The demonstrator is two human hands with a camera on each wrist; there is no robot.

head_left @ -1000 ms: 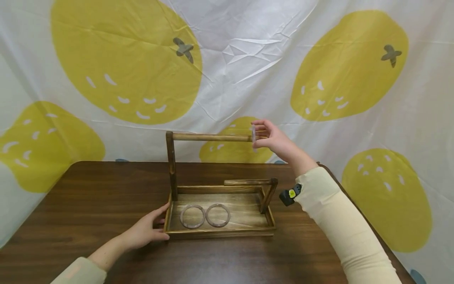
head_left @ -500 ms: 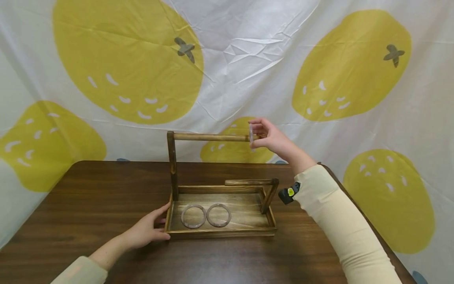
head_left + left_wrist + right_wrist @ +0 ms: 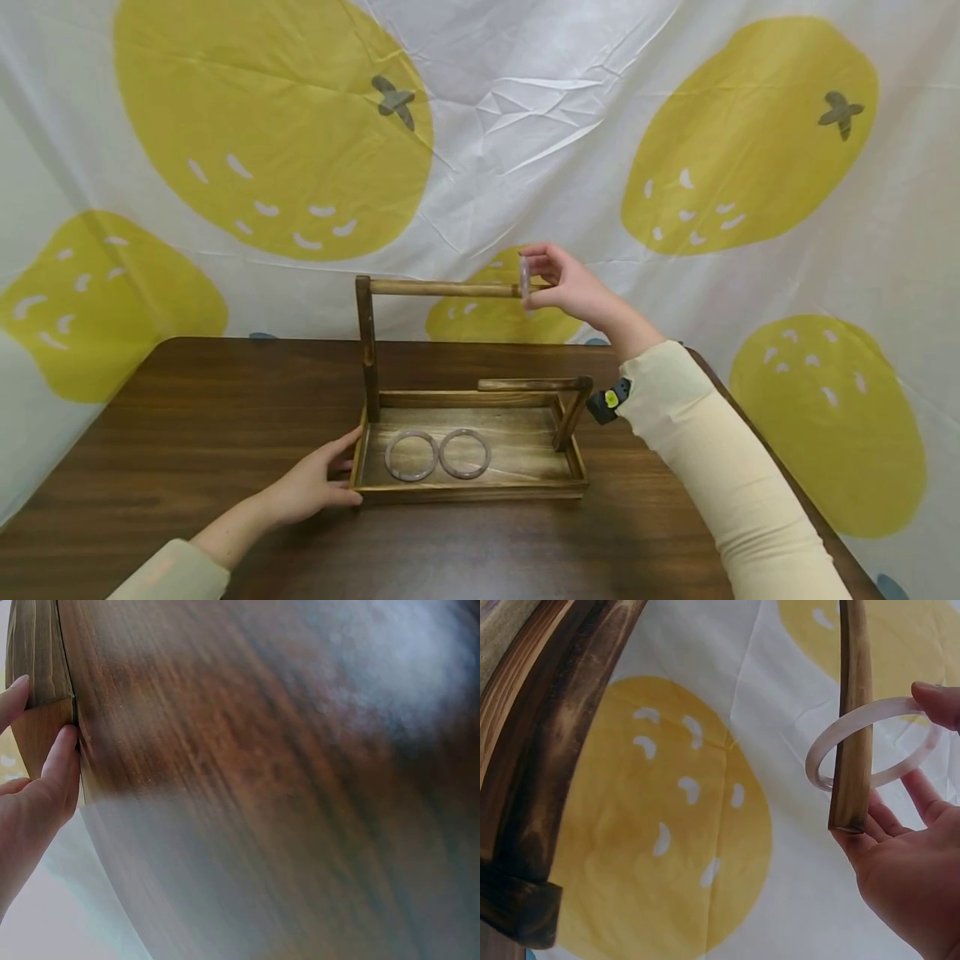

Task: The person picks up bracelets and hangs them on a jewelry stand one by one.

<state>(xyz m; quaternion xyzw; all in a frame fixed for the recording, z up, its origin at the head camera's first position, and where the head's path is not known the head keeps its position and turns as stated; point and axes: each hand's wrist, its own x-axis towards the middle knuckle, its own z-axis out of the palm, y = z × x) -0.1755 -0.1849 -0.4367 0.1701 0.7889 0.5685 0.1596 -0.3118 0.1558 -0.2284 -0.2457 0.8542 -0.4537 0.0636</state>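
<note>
Pale bangle [image 3: 524, 279] is up near the free end of the stand's upper bar [image 3: 446, 288], pinched by the fingers of the right hand [image 3: 573, 287] — and the right wrist view shows the bar running through the ring, its tip beyond the ring on the palm side. So what matters here is the angle: the bar's long axis goes left to right, and the bangle stands roughly upright across it, around it rather than beside it. Can't tell if the ring actually touches the wood. Right hand is the nearer one by far; the left hand [image 3: 318, 483] is down low, fingers laid against the left end of the tray [image 3: 472, 492], not clenched. Room looks decent to me: the bar is bare leftward up to the tall upright [image 3: 366, 342], which is the hard limit, and the lower bar [image 3: 528, 385] sits well below. Two other bangles [image 3: 465, 475] lie flat in the tray, side by side — all on a dark wood bench [image 3: 225, 400], lemon-print cloth [image 3: 510, 183] behind.
</note>
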